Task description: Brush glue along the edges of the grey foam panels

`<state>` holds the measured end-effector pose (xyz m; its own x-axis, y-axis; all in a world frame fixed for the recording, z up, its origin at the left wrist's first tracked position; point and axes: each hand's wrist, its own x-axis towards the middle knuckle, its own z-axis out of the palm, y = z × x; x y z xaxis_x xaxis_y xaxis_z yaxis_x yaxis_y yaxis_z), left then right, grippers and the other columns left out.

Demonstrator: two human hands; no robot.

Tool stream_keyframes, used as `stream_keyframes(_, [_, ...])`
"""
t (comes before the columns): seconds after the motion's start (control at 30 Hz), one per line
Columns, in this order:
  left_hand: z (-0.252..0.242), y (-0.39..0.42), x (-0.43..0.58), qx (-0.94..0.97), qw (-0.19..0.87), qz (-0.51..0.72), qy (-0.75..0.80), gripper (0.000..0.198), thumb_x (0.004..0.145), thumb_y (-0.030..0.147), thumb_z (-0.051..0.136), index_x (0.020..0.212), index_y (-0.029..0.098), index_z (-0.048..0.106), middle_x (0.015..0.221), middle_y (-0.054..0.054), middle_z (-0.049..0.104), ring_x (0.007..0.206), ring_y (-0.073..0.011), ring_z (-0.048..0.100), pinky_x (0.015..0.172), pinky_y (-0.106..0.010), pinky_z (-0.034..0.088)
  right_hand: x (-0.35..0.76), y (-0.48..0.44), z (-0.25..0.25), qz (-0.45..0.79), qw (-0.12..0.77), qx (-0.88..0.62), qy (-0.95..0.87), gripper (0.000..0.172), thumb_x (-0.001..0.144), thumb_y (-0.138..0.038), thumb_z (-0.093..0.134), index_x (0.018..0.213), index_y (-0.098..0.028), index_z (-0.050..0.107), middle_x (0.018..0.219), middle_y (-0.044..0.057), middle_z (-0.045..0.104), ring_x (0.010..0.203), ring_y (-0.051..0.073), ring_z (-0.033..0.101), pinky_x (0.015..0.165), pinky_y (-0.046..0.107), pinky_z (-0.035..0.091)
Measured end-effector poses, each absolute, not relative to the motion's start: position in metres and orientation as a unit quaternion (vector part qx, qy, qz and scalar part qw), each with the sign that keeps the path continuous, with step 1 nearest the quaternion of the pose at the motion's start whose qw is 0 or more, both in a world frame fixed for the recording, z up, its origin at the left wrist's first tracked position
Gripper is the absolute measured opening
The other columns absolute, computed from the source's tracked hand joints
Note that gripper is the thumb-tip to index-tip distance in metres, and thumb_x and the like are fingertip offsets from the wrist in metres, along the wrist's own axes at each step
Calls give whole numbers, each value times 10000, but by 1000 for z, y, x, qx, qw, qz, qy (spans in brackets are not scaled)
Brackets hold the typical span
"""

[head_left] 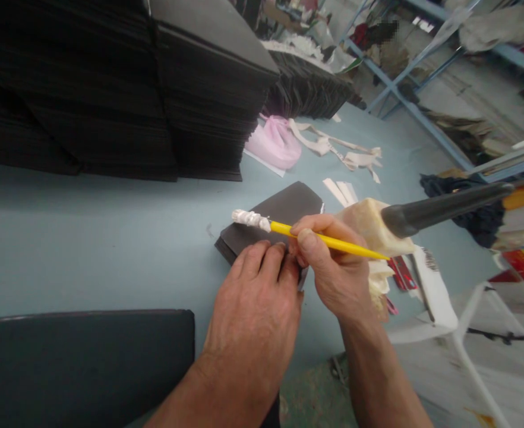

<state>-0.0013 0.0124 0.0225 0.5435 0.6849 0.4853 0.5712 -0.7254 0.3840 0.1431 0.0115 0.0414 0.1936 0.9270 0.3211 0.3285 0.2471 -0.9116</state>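
Observation:
My right hand is closed in a pinch around a thin yellow stick that tapers at its right end. The stick's left end is wrapped or coated in something white and lumpy, and it hovers over or touches a small stack of dark flat pieces; which one I cannot tell. My left hand grips the near edge of that stack, its fingers bent on top and its thumb mostly hidden. Just beyond my right hand is a pale, crusted block-like object with a thick black handle-like bar.
Tall stacks of black sheets rise at the back left. A pink roll and pale fabric strips lie behind the pieces. At the front left is a dark panel. Blue shelving stands at the right.

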Motion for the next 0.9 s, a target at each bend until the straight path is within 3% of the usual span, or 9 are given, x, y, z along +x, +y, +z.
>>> stream_keyframes(0.17, [24,13,-3,883,81,303,348,142,925,208,729,1047,147,766,1108,-107,764,1061,-315,715,934,-490,692,145,11,41,284,537,-545,-577,153,1006,-402,742,934,-272,781,730,-57,624,637,88,538,712,240,547])
stream_keyframes(0.43, [23,13,-2,890,68,300,337,193,964,221,678,1109,133,770,1136,-110,773,1115,-331,706,983,-510,681,143,12,40,270,543,-550,-574,115,1004,-333,725,932,-264,782,764,-49,680,663,90,585,752,244,571])
stream_keyframes(0.57, [24,14,-2,882,58,315,347,227,990,220,627,1127,109,769,1119,-126,776,1102,-322,706,980,-493,680,140,14,45,257,530,-568,-575,94,971,-283,722,905,-243,776,798,-36,738,661,92,631,702,238,577])
stream_keyframes(0.8, [25,14,-4,893,32,306,328,276,985,149,532,1083,134,789,997,-129,783,892,-311,713,790,-474,699,137,16,62,281,485,-521,-643,95,898,-192,724,819,-239,749,790,-28,772,702,117,702,683,237,598])
stream_keyframes(0.9, [24,13,-5,891,48,305,334,270,973,162,562,1127,132,782,1035,-130,787,931,-326,722,814,-499,703,140,16,61,294,488,-501,-652,86,918,-206,727,848,-246,757,800,-35,771,703,108,697,688,230,594])
